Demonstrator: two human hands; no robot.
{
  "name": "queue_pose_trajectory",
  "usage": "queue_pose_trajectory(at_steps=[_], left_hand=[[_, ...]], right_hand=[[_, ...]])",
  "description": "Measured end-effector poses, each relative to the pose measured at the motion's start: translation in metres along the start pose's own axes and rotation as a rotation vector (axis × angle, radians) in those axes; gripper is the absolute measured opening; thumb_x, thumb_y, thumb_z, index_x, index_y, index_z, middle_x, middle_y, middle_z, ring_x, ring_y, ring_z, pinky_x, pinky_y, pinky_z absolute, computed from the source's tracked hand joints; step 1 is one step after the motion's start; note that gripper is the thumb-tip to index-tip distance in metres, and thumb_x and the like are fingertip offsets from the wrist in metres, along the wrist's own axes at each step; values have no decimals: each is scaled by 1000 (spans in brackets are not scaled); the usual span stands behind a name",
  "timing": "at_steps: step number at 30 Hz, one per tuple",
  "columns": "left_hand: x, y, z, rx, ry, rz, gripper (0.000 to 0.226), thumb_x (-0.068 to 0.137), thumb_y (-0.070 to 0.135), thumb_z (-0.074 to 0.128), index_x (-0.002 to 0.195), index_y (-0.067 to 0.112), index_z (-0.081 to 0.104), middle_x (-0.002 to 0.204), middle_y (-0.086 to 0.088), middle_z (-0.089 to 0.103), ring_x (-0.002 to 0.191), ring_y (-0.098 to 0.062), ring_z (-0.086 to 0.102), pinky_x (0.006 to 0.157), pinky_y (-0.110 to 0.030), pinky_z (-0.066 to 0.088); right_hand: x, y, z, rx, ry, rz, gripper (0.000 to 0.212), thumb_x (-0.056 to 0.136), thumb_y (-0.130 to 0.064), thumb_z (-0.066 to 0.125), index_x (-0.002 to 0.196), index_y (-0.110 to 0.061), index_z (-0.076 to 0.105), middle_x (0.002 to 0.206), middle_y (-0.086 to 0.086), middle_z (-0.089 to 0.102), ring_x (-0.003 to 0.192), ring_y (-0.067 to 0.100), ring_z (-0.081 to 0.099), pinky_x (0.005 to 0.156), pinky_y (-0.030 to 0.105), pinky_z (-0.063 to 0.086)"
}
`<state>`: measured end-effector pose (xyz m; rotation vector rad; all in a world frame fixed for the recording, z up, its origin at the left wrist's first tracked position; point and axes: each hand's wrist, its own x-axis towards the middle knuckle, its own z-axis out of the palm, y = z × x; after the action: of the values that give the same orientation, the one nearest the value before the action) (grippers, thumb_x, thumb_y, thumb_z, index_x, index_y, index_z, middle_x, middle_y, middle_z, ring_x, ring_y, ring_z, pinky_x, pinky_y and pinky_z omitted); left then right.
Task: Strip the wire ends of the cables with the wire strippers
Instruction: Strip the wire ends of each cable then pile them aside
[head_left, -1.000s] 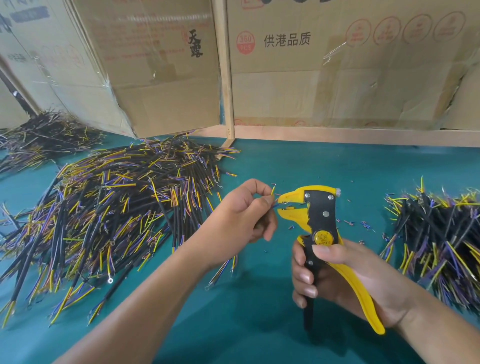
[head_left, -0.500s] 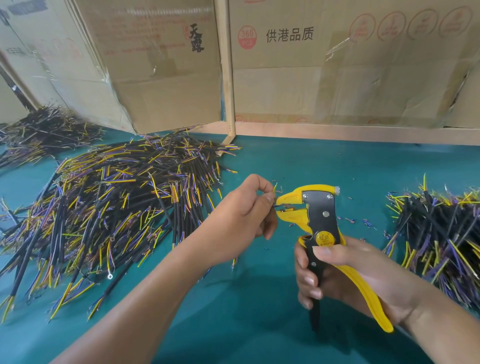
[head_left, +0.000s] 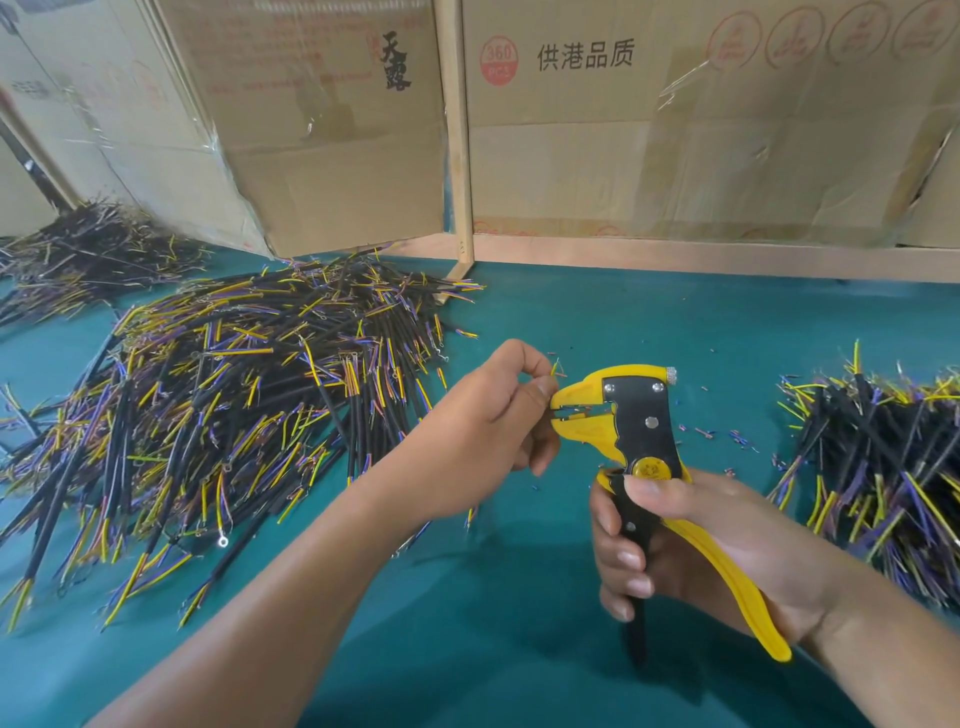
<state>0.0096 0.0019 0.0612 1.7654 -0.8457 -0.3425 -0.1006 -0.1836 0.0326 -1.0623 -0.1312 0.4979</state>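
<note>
Bench (head_left: 597, 322) carries a large cable pile (head_left: 218, 410) left and a smaller pile (head_left: 883, 457) right. Much evidently remains. Right hand (head_left: 691, 540) grips the strippers (head_left: 639, 431); left hand (head_left: 483, 431) pinches a wire (head_left: 555, 368) at their jaws.

A flat teal-green worktop (head_left: 623, 322) fills the lower part of the view. Along its far edge runs a pale wooden rail (head_left: 727, 257), met by an upright pale wooden post (head_left: 457, 130). Behind them stand large brown cardboard boxes (head_left: 675, 130) printed with black and red Chinese characters, some faces covered in clear, wrinkled plastic film (head_left: 810, 135). Soft, even light falls across everything.
</note>
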Motion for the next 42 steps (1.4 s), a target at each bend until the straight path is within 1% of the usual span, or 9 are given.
queue_pose_trajectory(at_steps=[3, 6, 12, 15, 18, 22, 27, 38, 42], left_hand=[[0, 1, 1, -47, -12, -4, 19, 100, 34, 36, 94, 16, 40, 53, -2, 56, 46, -19, 24, 44, -25, 23], [-1, 4, 2, -75, -25, -5, 19, 99, 33, 35, 92, 17, 39, 53, -2, 55, 48, -21, 24, 46, -32, 21], [-2, 5, 0, -30, -24, 27, 17, 107, 28, 34, 93, 19, 40, 57, 3, 55, 50, -17, 35, 47, -20, 31], [-2, 4, 1, -74, -10, 19, 18, 109, 24, 34, 92, 19, 40, 55, 11, 45, 49, -10, 29, 46, -18, 27], [-3, 5, 3, -143, -11, 29, 17, 104, 29, 36, 89, 24, 40, 53, 14, 34, 49, -10, 21, 45, -19, 22], [-4, 6, 3, -207, -13, 41, 17, 101, 32, 37, 86, 26, 42, 54, 14, 32, 49, -11, 19, 44, -21, 20], [-4, 5, 1, -248, -27, 64, 19, 103, 31, 36, 85, 29, 44, 56, 12, 31, 50, -13, 16, 45, -24, 16], [-3, 3, 3, -233, -31, 38, 15, 100, 33, 36, 90, 24, 41, 56, 14, 31, 52, -13, 17, 48, -29, 14], [-3, 2, 2, -245, -23, 27, 15, 100, 34, 36, 89, 25, 42, 56, 15, 30, 50, -11, 19, 47, -26, 16]], right_hand=[[1, 1, -1, 30, -23, 4, 41, 86, -42, 76, 85, -4, 61, 70, 10, 45, 58, 24, 45, 65, 42, 46], [3, 3, -1, 96, -38, 14, 43, 89, -45, 73, 83, -4, 59, 67, 9, 43, 56, 22, 43, 62, 41, 44], [3, 6, -1, 100, -17, -4, 47, 86, -48, 75, 81, -5, 57, 64, 7, 39, 53, 21, 39, 59, 38, 42], [3, 6, 0, 92, -13, -19, 47, 85, -48, 76, 81, -5, 57, 64, 7, 39, 53, 21, 39, 59, 37, 41], [3, 6, 0, 110, -53, -27, 45, 88, -47, 73, 82, -5, 58, 65, 7, 40, 54, 20, 40, 60, 38, 41], [3, 8, 1, 146, -124, -41, 43, 92, -45, 69, 86, -4, 58, 68, 7, 42, 57, 20, 43, 63, 39, 43], [3, 8, 4, 157, -142, -60, 43, 91, -46, 69, 88, -4, 58, 70, 8, 41, 59, 22, 43, 66, 41, 43], [3, 6, 10, 120, -29, -39, 50, 84, -50, 76, 79, -4, 57, 63, 7, 38, 52, 20, 39, 58, 37, 42], [2, 4, 14, 95, 31, -39, 53, 79, -52, 79, 75, -5, 55, 62, 6, 34, 49, 19, 36, 54, 33, 39]])
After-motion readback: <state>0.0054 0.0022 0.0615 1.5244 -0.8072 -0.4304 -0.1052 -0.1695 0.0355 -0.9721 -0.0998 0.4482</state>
